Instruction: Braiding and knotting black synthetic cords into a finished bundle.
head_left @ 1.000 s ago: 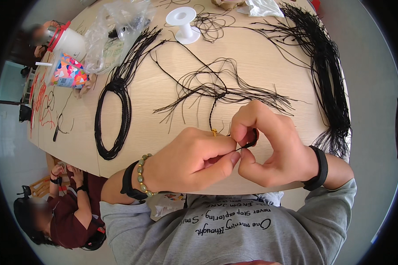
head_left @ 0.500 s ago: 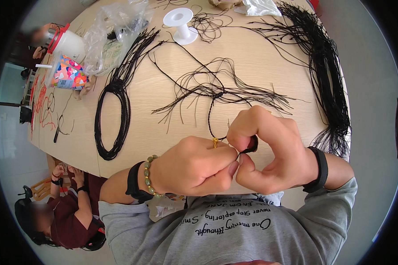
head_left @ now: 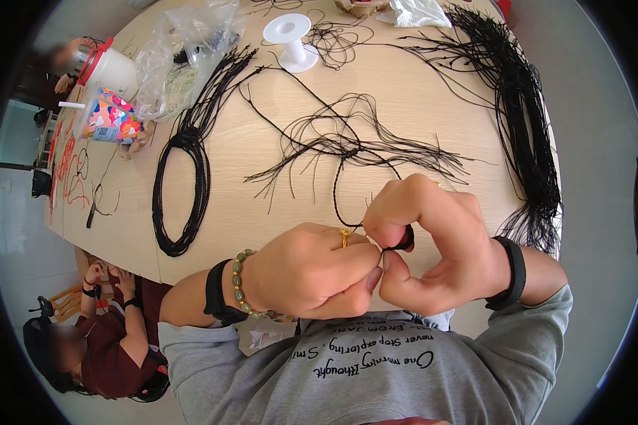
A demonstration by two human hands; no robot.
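Both my hands meet just in front of my chest, over the near table edge, fingertips almost touching. My left hand [head_left: 322, 273], with a gold ring and a green bead bracelet, is closed in a pinch on thin black cord. My right hand [head_left: 432, 244] pinches the same black cord [head_left: 403, 242] between thumb and forefinger; a dark piece shows inside its curled fingers. From the hands a braided black cord loop [head_left: 336, 191] runs away to a knot [head_left: 349, 152] on the table, where many loose thread ends fan out. The exact spot between my fingertips is mostly hidden.
A coiled black cord bundle [head_left: 181, 191] lies left, a larger one [head_left: 528, 120] right. A white spool [head_left: 290, 42], a clear plastic bag [head_left: 184, 57], a colourful cup [head_left: 110, 117] and a white container [head_left: 113, 71] stand farther off. Another person [head_left: 113, 333] sits at lower left.
My left hand has shifted slightly down, and its ring has turned more into view. My right hand has lowered a touch. Both still pinch the cord.
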